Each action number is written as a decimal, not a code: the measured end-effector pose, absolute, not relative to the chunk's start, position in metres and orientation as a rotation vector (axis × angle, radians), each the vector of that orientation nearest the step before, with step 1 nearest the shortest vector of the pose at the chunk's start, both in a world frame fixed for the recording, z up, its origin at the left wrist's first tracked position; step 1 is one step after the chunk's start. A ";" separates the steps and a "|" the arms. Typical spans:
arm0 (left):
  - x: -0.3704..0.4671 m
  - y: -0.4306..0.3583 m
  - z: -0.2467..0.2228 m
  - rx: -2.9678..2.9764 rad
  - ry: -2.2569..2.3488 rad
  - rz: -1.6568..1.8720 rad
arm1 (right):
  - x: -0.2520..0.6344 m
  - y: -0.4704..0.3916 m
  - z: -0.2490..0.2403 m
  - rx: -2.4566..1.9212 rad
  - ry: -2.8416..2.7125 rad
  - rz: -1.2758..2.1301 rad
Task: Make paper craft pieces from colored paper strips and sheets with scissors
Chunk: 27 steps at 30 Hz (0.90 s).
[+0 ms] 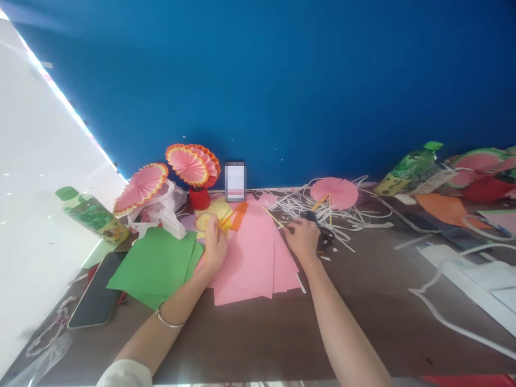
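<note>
- Blue wall (302, 80) behind dark table (262, 338); a phone (236, 181) is propped upright at the far edge, presumably for viewing.
- Pink sheets (248, 271), three at least, are spread between left hand (216, 244) and right hand (303, 236), likely for reach.
- One yellow strip (272, 216) is pinched by the right fingertips, over the sheets' far right edge.
- Left fingers are curled near an orange strip (239, 216); grip cannot be told.
- Two bottles counted: left bottle (92, 215), right bottle (409, 167).

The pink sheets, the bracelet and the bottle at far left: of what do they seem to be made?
Pink sheets: matte paper, probably; thin, with crisp straight edges.
Bracelet: likely polished metal, given its silvery shine.
Bottle: probably smooth plastic, its shoulder seemingly see-through; glass is not excluded.
</note>
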State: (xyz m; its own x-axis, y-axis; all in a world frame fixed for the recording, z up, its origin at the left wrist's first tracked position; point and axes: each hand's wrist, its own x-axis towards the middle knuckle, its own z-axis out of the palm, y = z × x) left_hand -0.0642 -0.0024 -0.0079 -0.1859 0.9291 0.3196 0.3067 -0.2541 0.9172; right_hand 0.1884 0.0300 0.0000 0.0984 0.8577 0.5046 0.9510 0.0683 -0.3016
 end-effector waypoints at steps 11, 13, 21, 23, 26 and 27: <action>-0.053 -0.032 0.016 2.561 0.883 0.714 | 0.189 0.031 0.003 -1.853 -1.805 -0.258; -0.048 -0.035 0.019 2.623 0.965 0.650 | 0.189 0.031 0.005 -1.859 -1.758 -0.247; -0.045 -0.034 0.010 2.755 1.160 0.538 | 0.182 0.027 0.008 -1.803 -1.809 -0.355; -0.045 -0.033 0.006 2.777 1.182 0.525 | 0.183 0.028 0.004 -1.852 -1.797 -0.323; -0.045 -0.031 0.005 2.807 1.219 0.485 | 0.185 0.030 0.000 -1.900 -1.783 -0.266; -0.045 -0.031 0.005 2.814 1.230 0.475 | 0.186 0.030 -0.001 -1.901 -1.789 -0.258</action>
